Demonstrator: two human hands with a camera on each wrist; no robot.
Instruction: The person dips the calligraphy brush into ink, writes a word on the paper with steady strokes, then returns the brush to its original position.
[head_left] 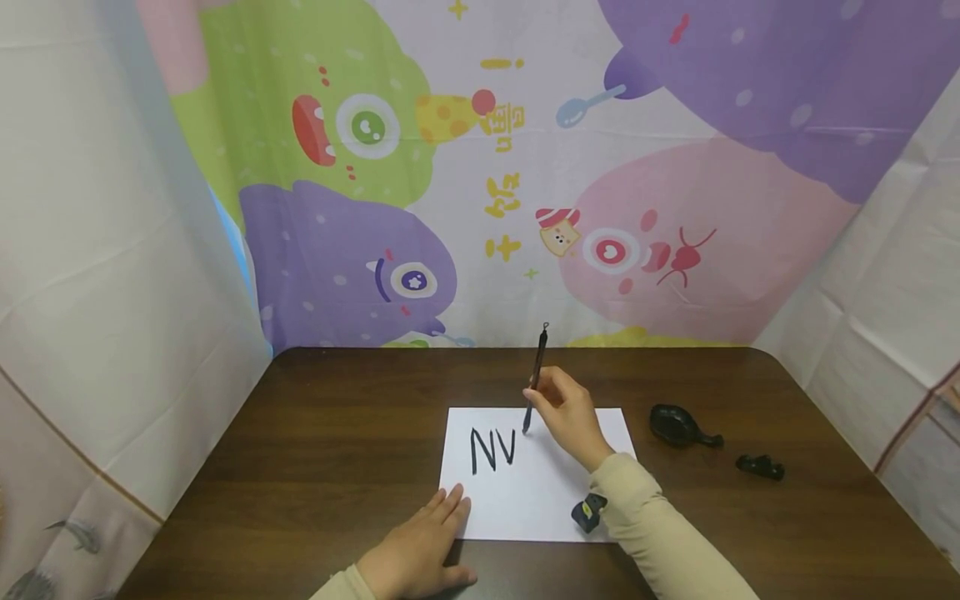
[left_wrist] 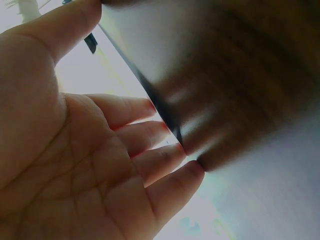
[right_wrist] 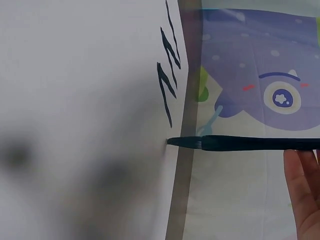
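A white sheet of paper (head_left: 525, 500) lies on the brown table, with black letters "NV" (head_left: 492, 450) on its upper left. My right hand (head_left: 572, 415) pinches a dark brush (head_left: 538, 360) held nearly upright, its tip at the paper just right of the V. In the right wrist view the brush (right_wrist: 250, 144) tip meets the sheet (right_wrist: 90, 75) beside the black strokes (right_wrist: 167, 90). Fingers spread, my left hand (head_left: 420, 546) rests at the paper's lower left edge; the left wrist view shows its palm and fingers (left_wrist: 155, 145) extended.
A black, bottle-shaped object (head_left: 678, 425) lies on the table (head_left: 322, 442) right of the paper, with a small black object (head_left: 760, 467) beyond it. A black wrist device (head_left: 588, 512) is by the right cuff. A cartoon-printed curtain (head_left: 480, 167) hangs behind the table.
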